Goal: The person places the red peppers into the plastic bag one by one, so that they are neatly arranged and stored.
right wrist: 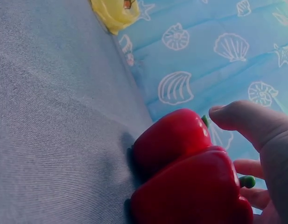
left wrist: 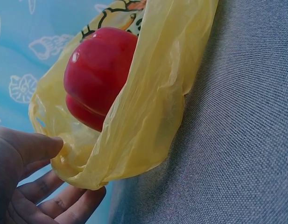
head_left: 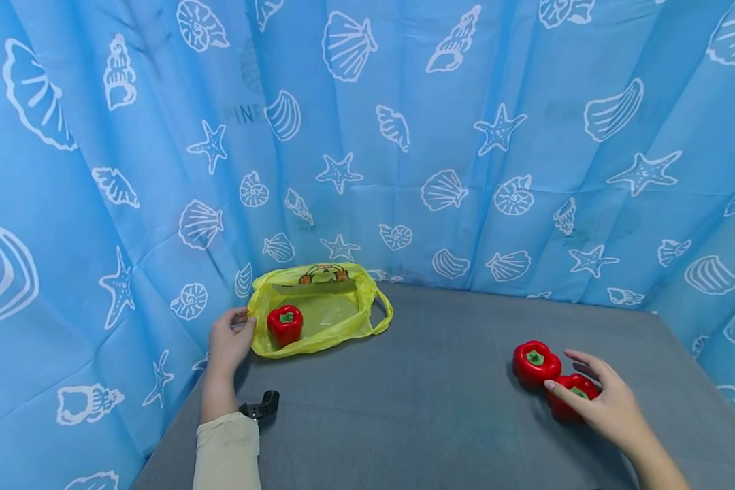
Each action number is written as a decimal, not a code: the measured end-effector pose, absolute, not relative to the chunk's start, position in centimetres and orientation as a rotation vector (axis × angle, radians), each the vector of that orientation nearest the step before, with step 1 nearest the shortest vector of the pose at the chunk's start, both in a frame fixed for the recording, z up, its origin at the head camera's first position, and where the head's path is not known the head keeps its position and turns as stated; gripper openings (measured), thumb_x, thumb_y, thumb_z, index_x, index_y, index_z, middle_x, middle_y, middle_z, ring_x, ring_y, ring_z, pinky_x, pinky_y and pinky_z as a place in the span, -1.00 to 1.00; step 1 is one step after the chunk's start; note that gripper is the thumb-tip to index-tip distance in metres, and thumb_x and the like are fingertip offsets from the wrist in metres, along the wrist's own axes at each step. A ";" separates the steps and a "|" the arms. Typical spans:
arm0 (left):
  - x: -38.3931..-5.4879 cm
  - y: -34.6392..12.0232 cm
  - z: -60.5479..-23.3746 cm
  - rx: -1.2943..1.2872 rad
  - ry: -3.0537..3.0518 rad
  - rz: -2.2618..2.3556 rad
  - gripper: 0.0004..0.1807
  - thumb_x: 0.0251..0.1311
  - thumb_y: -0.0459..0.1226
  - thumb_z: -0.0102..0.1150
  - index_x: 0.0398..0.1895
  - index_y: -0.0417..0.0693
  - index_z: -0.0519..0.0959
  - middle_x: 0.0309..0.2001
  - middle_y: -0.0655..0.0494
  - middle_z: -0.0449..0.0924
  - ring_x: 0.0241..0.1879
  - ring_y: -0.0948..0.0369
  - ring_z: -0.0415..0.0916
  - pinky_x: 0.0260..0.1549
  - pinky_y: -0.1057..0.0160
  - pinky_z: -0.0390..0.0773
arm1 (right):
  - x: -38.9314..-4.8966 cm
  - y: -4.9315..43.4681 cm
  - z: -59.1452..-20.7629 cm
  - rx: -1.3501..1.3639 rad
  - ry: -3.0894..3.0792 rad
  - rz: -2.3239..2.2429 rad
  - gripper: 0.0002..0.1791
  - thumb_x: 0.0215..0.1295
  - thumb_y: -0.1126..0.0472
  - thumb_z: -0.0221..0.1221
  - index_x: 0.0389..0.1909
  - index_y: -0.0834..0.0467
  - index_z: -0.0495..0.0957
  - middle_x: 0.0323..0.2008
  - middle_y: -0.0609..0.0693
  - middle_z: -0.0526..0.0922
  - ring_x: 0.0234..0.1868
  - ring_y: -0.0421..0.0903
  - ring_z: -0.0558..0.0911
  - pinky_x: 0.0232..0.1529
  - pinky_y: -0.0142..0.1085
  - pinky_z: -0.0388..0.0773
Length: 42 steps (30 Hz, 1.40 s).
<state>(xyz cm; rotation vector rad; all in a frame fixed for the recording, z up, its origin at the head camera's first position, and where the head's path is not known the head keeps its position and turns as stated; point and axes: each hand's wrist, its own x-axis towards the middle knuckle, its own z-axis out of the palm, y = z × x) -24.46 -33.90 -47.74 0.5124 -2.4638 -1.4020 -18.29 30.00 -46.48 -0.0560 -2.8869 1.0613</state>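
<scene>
A yellow plastic bag (head_left: 318, 344) lies on the table with its mouth spread wide, and one red bell pepper (head_left: 284, 325) sits inside it. My left hand (head_left: 231, 340) pinches the bag's left edge between thumb and fingers, as the left wrist view shows. On the right stand two more red bell peppers side by side, a farther pepper (head_left: 535, 364) and a nearer pepper (right wrist: 190, 193). Over the nearer one hovers my right hand (head_left: 606, 401), thumb and fingers spread apart around its top. In the right wrist view a gap shows between the thumb and the peppers.
A grey cloth-covered table (head_left: 416, 408) spreads between the bag and the two peppers. Behind and to the sides hangs a blue curtain (head_left: 367, 163) with white shell prints. A black strap-like device (head_left: 262, 406) is at my left wrist.
</scene>
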 end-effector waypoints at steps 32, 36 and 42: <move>-24.4 -34.0 -47.9 0.512 -2.472 -1.410 -0.49 0.59 -0.16 0.07 0.45 -0.24 0.45 0.35 -0.33 0.51 0.32 -0.26 0.53 0.27 -0.22 0.62 | -18.1 31.1 -48.4 -0.131 -3.004 1.073 0.07 0.35 -0.22 0.38 0.59 0.31 0.12 0.42 0.54 0.23 0.29 0.53 0.28 -0.09 0.21 0.76; -24.4 -34.0 -47.9 0.508 -2.476 -1.402 -0.49 0.60 -0.16 0.06 0.46 -0.25 0.44 0.35 -0.34 0.51 0.31 -0.27 0.52 0.27 -0.22 0.61 | -18.0 31.1 -48.5 -0.143 -3.009 1.081 0.09 0.32 -0.22 0.41 0.60 0.30 0.11 0.41 0.54 0.22 0.29 0.54 0.27 -0.11 0.17 0.78; -24.5 -33.9 -47.9 0.519 -2.469 -1.396 -0.49 0.60 -0.16 0.05 0.47 -0.23 0.44 0.36 -0.32 0.51 0.31 -0.25 0.53 0.27 -0.21 0.61 | -17.8 31.2 -48.6 -0.139 -3.007 1.074 0.14 0.26 -0.21 0.45 0.60 0.31 0.08 0.40 0.55 0.22 0.30 0.55 0.25 -0.12 0.17 0.78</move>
